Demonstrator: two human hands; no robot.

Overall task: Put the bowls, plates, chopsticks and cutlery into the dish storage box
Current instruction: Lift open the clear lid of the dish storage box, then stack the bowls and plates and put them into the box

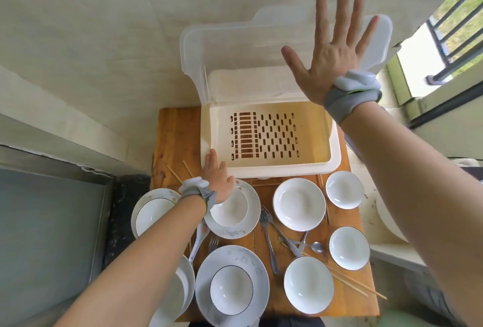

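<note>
Here, cream dish storage box [269, 167], slotted floor bare, clear lid [235, 47] raised, both hands' fingers released.

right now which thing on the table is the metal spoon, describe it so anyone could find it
Start at the cream dish storage box at the back of the wooden table, then drop to the tangle of cutlery in front of it. The metal spoon lies at the tangle's right edge, between two small white bowls. Unlike the forks beside it, it ends in a shiny oval bowl.

Bare forearms; grey wrist straps [350, 102] with pale pods.
</note>
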